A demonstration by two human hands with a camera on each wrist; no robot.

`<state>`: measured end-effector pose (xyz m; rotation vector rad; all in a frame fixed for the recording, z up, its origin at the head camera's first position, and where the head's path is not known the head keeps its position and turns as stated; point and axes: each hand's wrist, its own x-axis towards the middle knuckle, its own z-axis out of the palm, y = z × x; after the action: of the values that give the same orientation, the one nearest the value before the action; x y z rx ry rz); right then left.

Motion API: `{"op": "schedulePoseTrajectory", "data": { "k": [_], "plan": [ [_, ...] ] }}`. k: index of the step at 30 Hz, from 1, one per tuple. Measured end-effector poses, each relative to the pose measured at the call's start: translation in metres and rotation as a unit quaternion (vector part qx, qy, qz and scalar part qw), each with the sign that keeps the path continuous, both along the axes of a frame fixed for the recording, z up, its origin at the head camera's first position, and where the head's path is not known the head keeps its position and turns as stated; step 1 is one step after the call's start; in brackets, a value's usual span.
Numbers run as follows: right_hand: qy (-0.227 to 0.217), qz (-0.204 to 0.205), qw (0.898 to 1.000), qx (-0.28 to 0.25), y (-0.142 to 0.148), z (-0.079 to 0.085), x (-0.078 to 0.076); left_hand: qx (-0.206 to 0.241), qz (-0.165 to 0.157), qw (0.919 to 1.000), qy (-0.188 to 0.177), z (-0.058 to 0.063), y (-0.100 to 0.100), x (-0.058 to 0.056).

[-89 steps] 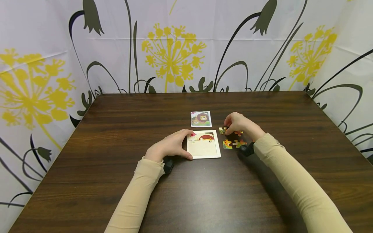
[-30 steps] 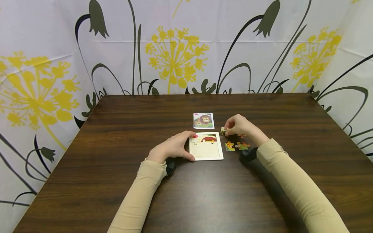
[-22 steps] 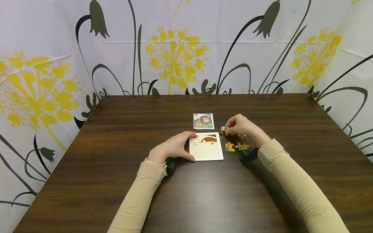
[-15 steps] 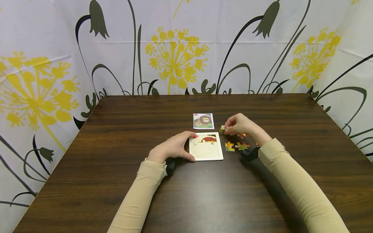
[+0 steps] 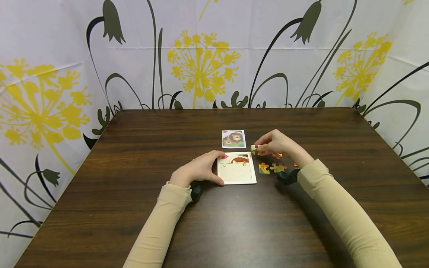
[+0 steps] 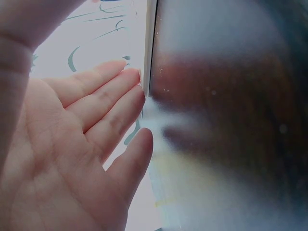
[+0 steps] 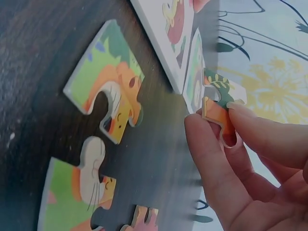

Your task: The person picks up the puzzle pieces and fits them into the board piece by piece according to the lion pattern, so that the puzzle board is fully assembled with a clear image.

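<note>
A pale puzzle tray (image 5: pixel 236 174) lies on the table, with lion picture pieces along its top row and the bare board below. My left hand (image 5: pixel 196 169) holds its left side, the thumb at the near corner and the fingers at the far corner. In the left wrist view the other fingers (image 6: pixel 113 103) lie fairly straight. Right of the tray, my right hand (image 5: pixel 276 143) pinches a jigsaw piece (image 7: pixel 222 94) between thumb and fingers. Green leaves and orange show on this piece, which is lifted off the table in the right wrist view.
Beyond the tray lies a lion picture card (image 5: pixel 233 139). Loose jigsaw pieces lie right of the tray: a lion cub piece (image 5: pixel 264 168), a green-and-orange piece (image 5: pixel 278 168), and others partly hidden by the right hand and wrist. Patterned cloth (image 5: pixel 201 70) hangs behind the table.
My right hand has taken up the leafy jigsaw piece, turned it, and shifted it slightly left and away. The left hand has stayed on the tray. The head view has shifted a little.
</note>
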<state>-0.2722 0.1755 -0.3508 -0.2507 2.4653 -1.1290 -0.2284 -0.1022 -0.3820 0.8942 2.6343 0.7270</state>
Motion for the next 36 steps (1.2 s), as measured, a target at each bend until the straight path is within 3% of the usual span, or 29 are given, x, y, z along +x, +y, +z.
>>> {"op": "schedulePoseTrajectory", "data": {
  "k": [7,17,36],
  "plan": [
    [-0.009,0.010,0.999,-0.046,-0.005,0.002,0.004,-0.003,0.001,1.0000,-0.002,0.001,0.001,0.000],
    [-0.012,0.009,0.997,-0.073,-0.013,0.004,0.012,-0.008,0.002,0.9999,-0.006,0.000,0.001,-0.001],
    [-0.032,-0.023,0.993,-0.114,-0.059,-0.013,0.027,0.002,0.005,1.0000,-0.007,0.000,0.001,-0.001]
  ]
}}
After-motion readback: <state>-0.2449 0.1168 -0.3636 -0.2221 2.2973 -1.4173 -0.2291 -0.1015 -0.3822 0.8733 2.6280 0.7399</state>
